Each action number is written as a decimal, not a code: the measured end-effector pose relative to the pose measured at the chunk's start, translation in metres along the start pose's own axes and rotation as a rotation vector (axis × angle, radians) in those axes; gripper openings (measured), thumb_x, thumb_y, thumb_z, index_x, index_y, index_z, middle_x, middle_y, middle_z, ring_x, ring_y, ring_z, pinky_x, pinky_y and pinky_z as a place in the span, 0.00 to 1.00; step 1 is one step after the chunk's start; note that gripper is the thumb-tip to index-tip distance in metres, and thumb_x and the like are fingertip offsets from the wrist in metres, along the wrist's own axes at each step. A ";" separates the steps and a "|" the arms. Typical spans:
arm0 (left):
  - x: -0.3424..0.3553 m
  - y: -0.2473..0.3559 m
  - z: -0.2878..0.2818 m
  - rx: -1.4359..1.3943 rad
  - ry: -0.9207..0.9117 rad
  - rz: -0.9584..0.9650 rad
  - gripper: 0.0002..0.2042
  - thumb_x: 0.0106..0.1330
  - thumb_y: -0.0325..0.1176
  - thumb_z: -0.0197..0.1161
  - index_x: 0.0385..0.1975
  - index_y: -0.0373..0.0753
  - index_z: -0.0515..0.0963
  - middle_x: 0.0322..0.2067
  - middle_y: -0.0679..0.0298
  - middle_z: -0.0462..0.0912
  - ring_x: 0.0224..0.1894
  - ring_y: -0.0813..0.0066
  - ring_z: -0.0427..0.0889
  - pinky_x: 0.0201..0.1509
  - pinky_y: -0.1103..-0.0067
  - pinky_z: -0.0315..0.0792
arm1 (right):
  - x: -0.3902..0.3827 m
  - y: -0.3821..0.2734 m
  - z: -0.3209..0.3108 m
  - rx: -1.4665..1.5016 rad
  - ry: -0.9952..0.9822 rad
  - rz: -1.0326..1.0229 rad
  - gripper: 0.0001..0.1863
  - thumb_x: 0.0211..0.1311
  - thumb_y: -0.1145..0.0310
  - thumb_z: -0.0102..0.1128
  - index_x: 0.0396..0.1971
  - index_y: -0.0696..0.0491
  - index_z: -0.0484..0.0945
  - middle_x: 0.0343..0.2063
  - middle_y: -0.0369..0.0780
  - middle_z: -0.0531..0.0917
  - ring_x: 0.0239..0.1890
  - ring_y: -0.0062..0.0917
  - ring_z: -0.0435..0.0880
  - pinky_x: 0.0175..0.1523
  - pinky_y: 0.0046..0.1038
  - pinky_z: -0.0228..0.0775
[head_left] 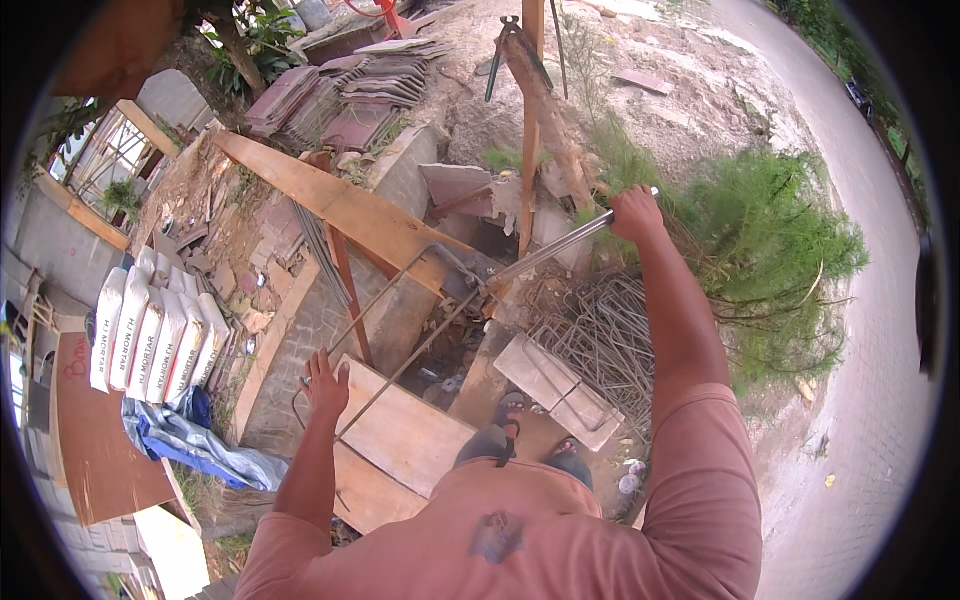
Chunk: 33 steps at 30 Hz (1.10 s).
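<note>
head view: rubbly outdoor ground (735,110), wooden plank (340,195), right hand (636,212) clenched round bar (560,246), left hand (325,388) spread near rod (403,371)

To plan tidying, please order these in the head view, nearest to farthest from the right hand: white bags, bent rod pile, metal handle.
1. Metal handle: held in the right hand.
2. Bent rod pile: below.
3. White bags: far left.

Two hands: left hand (327,385) and right hand (637,214). One lever (560,244). Two sandals (511,405). One pair of pincers (508,28), far. Five sacks (150,340) in the left front row; those behind cannot be counted. One tarp (205,442), left. Bent rods (605,325), right, and tiles (375,85), far left: many, too crowded to count.
</note>
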<state>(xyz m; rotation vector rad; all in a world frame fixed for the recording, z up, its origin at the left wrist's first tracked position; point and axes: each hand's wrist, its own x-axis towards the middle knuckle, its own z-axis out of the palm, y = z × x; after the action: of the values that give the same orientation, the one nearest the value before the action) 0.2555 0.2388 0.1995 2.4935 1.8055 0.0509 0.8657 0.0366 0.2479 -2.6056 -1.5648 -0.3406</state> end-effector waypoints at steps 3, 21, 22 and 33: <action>-0.055 -0.079 -0.004 0.104 -0.046 -0.165 0.37 0.66 0.52 0.53 0.71 0.45 0.47 0.70 0.53 0.49 0.73 0.53 0.47 0.68 0.44 0.45 | 0.001 -0.010 0.000 0.048 -0.059 0.019 0.06 0.44 0.65 0.61 0.21 0.50 0.81 0.26 0.43 0.82 0.41 0.38 0.79 0.55 0.38 0.63; -0.059 -0.134 0.062 -0.521 0.210 -0.222 0.33 0.65 0.38 0.52 0.68 0.31 0.51 0.58 0.44 0.70 0.60 0.49 0.70 0.63 0.65 0.63 | -0.109 -0.036 -0.018 0.013 -0.045 0.309 0.11 0.51 0.60 0.61 0.27 0.52 0.83 0.33 0.44 0.84 0.42 0.41 0.81 0.52 0.44 0.67; -0.056 -0.128 0.060 -0.530 0.211 -0.215 0.33 0.65 0.37 0.52 0.67 0.31 0.51 0.58 0.44 0.71 0.59 0.48 0.71 0.63 0.65 0.63 | -0.140 -0.047 -0.021 0.000 0.005 0.330 0.13 0.51 0.59 0.62 0.27 0.54 0.82 0.32 0.45 0.84 0.39 0.43 0.82 0.47 0.44 0.69; -0.023 -0.145 0.094 -0.809 0.363 -0.122 0.31 0.62 0.32 0.52 0.66 0.29 0.54 0.56 0.38 0.70 0.54 0.46 0.75 0.57 0.64 0.70 | -0.312 -0.284 -0.097 0.416 -0.089 0.670 0.21 0.63 0.51 0.52 0.34 0.58 0.75 0.34 0.52 0.82 0.40 0.49 0.81 0.46 0.46 0.71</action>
<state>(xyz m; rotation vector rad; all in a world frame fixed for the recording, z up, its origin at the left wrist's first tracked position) 0.1163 0.2588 0.0961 1.8578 1.5721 1.0509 0.4599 -0.1153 0.2579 -2.6158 -0.6012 0.1412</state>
